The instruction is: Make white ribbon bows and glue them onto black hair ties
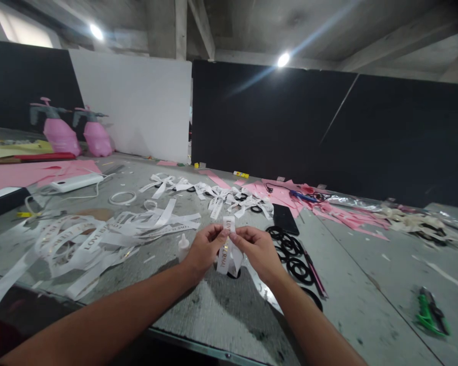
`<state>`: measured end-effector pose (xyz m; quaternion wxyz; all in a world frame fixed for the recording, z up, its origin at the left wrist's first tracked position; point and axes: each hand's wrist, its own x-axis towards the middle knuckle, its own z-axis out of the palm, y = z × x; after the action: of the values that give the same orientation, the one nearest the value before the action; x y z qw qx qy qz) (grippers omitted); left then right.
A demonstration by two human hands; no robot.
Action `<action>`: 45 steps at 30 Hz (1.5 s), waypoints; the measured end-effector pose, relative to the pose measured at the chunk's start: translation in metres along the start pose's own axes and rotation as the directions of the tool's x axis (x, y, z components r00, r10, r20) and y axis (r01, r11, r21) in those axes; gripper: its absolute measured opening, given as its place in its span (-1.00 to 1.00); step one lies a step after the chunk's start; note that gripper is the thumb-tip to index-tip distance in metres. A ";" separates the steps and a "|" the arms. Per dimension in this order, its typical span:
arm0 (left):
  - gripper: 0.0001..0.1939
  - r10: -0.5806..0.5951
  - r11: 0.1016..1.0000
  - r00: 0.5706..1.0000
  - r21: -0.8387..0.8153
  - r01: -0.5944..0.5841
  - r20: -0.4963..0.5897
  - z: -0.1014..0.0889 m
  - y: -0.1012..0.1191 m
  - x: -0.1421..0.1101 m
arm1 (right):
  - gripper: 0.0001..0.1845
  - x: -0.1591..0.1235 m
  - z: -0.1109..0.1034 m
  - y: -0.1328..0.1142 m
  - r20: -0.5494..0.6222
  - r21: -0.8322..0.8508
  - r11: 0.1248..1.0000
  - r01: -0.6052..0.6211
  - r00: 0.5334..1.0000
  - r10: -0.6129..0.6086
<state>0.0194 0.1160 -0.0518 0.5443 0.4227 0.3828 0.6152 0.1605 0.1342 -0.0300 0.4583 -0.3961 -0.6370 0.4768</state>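
Both hands meet over the near middle of the table, pinching a white printed ribbon [223, 258] with gold lettering between them. My left hand [203, 250] is closed on the ribbon's left side, thumb and fingertips together. From the right, my right hand [260, 250] pinches the same ribbon near its upper part. Ribbon tails hang down, and part of a black ring [234, 274] shows below them; whether the ribbon is tied to it I cannot tell. A small white-capped bottle [183, 247] stands just left of my left hand. Several black rings [299, 270] lie right of my right hand.
Loose printed ribbon [95, 244] is heaped at left. Ribbon bows [213, 193] lie in a row behind my hands. A black phone-like slab [285, 219], pink paper scraps [282, 188] and green-handled cutters [432, 312] are to the right. Two pink spray bottles [61, 136] stand far left.
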 end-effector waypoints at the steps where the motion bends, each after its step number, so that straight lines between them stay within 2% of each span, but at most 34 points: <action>1: -0.60 -0.014 1.000 1.000 0.002 0.014 0.025 0.000 0.001 -0.001 | -0.63 0.000 0.001 0.001 -0.019 0.027 1.000 0.004 1.000 -0.004; 4: -0.60 -0.054 0.998 0.996 0.038 0.051 0.077 0.001 0.005 -0.003 | -0.67 0.001 0.002 0.004 -0.055 0.119 0.993 -0.002 0.998 0.008; 9: -0.57 -0.082 0.993 0.996 0.091 0.079 0.034 0.001 0.008 -0.004 | -0.62 -0.001 0.003 0.003 -0.030 0.161 0.985 -0.057 0.998 0.063; 12: -0.58 -0.102 0.991 0.994 0.085 0.105 -0.032 0.000 0.007 -0.004 | -0.48 -0.003 0.000 -0.004 0.113 0.175 0.974 -0.143 0.986 0.124; 14: -0.58 -0.110 0.988 0.991 0.096 0.117 -0.076 -0.001 0.006 -0.003 | -0.33 -0.004 -0.006 -0.009 0.235 0.127 0.966 -0.224 0.953 0.190; 17: -0.62 -0.084 0.989 0.987 0.112 0.099 -0.136 -0.002 0.003 -0.002 | -0.35 -0.002 -0.017 -0.014 0.350 -0.018 0.962 -0.273 0.899 0.262; 19: -0.67 -0.065 0.989 0.986 0.124 0.084 -0.155 -0.003 0.002 -0.001 | -0.48 0.000 -0.024 -0.016 0.341 -0.112 0.969 -0.220 0.908 0.245; 21: -0.68 -0.062 0.989 0.987 0.126 0.080 -0.146 -0.002 0.001 -0.001 | -0.58 0.002 -0.030 -0.017 0.291 -0.176 0.975 -0.136 0.939 0.184; 25: -0.63 -0.097 0.989 0.991 0.105 0.106 -0.087 0.003 0.004 -0.004 | -0.54 0.006 -0.033 -0.017 0.204 -0.249 0.969 0.003 0.978 0.049; 29: -0.58 -0.128 0.985 0.992 0.115 0.128 -0.006 0.005 0.008 -0.008 | -0.60 0.006 -0.029 -0.014 0.217 -0.365 0.925 0.103 0.976 -0.023; 34: -0.59 -0.111 0.980 0.993 0.169 0.103 0.037 0.002 0.006 -0.008 | -0.65 0.005 -0.024 -0.013 0.179 -0.366 0.914 0.174 0.977 -0.114; 37: -0.57 -0.098 0.968 0.994 0.238 0.085 0.045 0.000 0.004 -0.007 | -0.67 0.006 -0.024 -0.014 0.204 -0.384 0.901 0.204 0.970 -0.132; 40: -0.58 -0.048 0.959 0.998 0.279 0.054 -0.030 0.000 0.003 -0.005 | -0.72 0.005 -0.027 -0.017 0.231 -0.389 0.905 0.173 0.969 -0.086; 42: -0.59 -0.021 0.957 0.996 0.287 0.044 -0.081 -0.001 0.001 -0.004 | -0.74 0.003 -0.030 -0.021 0.226 -0.348 0.929 0.126 0.973 -0.047; 45: -0.60 -0.029 0.952 0.996 0.300 0.054 -0.087 0.001 -0.001 -0.003 | -0.75 0.000 -0.037 -0.028 0.262 -0.246 0.963 0.106 0.964 -0.039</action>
<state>0.0203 0.1133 -0.0527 0.4698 0.4674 0.5030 0.5547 0.1943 0.1363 0.0017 0.3346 -0.3640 -0.7614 0.4193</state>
